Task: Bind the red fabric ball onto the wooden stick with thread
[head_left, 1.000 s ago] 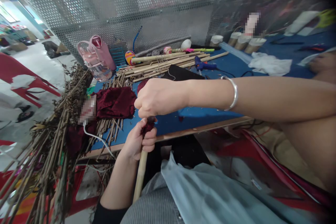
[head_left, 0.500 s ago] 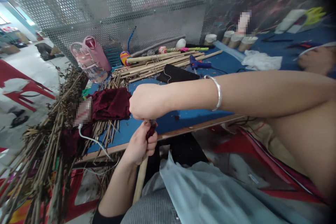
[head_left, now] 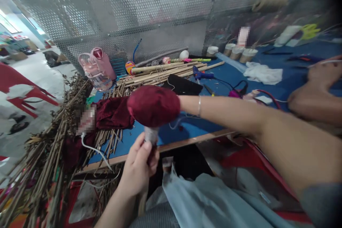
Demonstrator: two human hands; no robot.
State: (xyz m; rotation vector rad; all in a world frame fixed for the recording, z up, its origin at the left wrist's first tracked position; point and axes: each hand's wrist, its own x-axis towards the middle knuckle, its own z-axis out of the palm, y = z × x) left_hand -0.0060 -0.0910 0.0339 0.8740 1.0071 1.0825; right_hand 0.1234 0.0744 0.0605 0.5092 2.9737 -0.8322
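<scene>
My left hand [head_left: 141, 160] is closed around the neck of a wooden stick topped by a round, dark red cloth head, a cloth-headed stick [head_left: 153, 106]. Just below the head, the neck has a pale wrapping [head_left: 151, 135]. Behind the head, my right hand [head_left: 186, 104] is mostly hidden, its fingers out of sight; a silver bracelet [head_left: 199, 106] circles that wrist. A loose pale thread [head_left: 175, 124] hangs beside the head. Dark red cloth [head_left: 114, 114] lies on the blue table [head_left: 171, 140] to the left.
Dry stalks [head_left: 53, 142] lean at the left edge. Peeled sticks [head_left: 171, 73], a blue glue gun [head_left: 203, 73], black cloth [head_left: 184, 84] and a pink bottle [head_left: 103, 62] line the back. At right are a crumpled white bag [head_left: 263, 73] and another person's arm [head_left: 310, 92].
The red cloth head now faces up, above my left hand. My right hand has moved from in front, above the left fist, to behind the head. The view has shifted slightly.
</scene>
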